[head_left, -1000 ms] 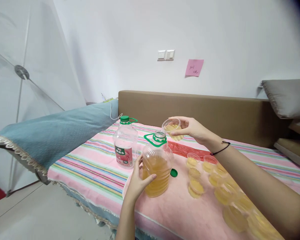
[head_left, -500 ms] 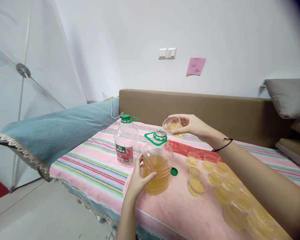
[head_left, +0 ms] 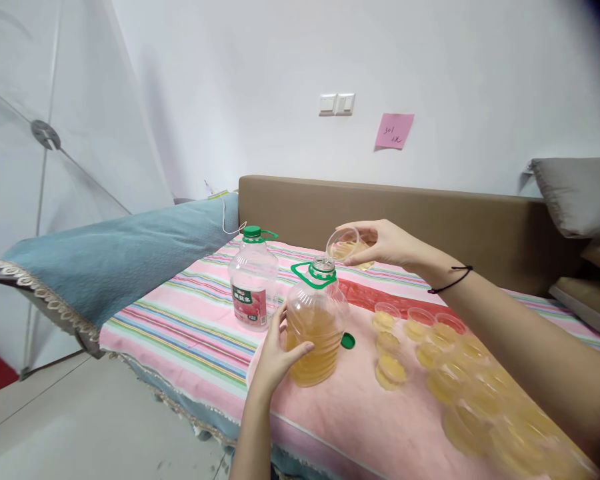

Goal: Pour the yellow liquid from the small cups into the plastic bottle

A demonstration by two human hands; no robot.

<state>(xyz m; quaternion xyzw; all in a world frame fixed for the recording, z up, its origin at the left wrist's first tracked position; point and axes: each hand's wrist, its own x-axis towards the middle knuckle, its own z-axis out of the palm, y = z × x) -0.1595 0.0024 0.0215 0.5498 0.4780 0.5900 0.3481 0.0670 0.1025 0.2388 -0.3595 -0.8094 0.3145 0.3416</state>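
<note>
My left hand (head_left: 281,353) is wrapped round the lower side of a clear plastic jug (head_left: 320,340) with a green handle ring, more than half full of amber liquid. The jug stands upright and its mouth is uncapped. Just above and right of that mouth, my right hand (head_left: 380,243) grips a clear plastic cup (head_left: 344,245) of amber liquid, tilted with its rim toward the opening. Whether liquid is flowing out I cannot tell. A green cap (head_left: 348,341) lies beside the jug. Several clear cups (head_left: 391,370) holding the same liquid stand to the right.
A second jug (head_left: 253,280), capped in green and looking empty, stands to the left on the striped sheet (head_left: 190,320). Red plastic film (head_left: 365,295) lies behind the cups. A brown headboard (head_left: 430,220) runs along the wall, with a grey cushion (head_left: 580,193) at right.
My right hand has tipped the cup further and brought its rim closer over the jug's mouth. My left hand keeps its place on the jug.
</note>
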